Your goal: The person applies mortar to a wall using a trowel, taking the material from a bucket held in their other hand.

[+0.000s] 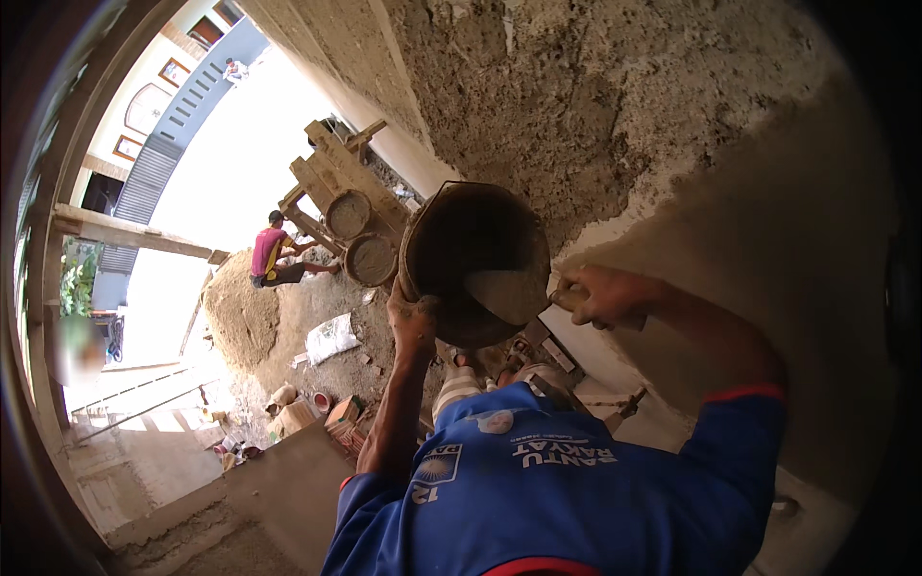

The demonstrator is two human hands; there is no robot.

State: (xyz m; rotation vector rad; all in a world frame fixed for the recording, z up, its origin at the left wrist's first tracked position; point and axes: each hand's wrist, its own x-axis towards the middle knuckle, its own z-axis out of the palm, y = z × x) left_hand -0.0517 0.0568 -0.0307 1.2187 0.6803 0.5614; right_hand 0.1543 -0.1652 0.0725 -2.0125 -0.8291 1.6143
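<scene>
A dark, mortar-stained bucket (415, 245) is tilted in front of me with its mouth facing up at me. My left hand (413, 324) is closed on its near left rim. In my right hand (611, 296), the fingers wrap round the handle of a trowel (507, 292). The light grey blade reaches into the bucket's mouth from the right. How much mortar lies deeper in the bucket is too dark to tell. Just beyond the bucket rises a wall (547, 115) with rough, wet-looking plaster; to the right its surface is smoother and darker.
Below on the left, a wooden plank platform (336, 168) stands by two round tubs of grey mix (348, 213). A person in a maroon shirt (272, 252) sits by a sand heap (240, 307). A white sack (331, 338) and bricks (346, 415) lie lower down.
</scene>
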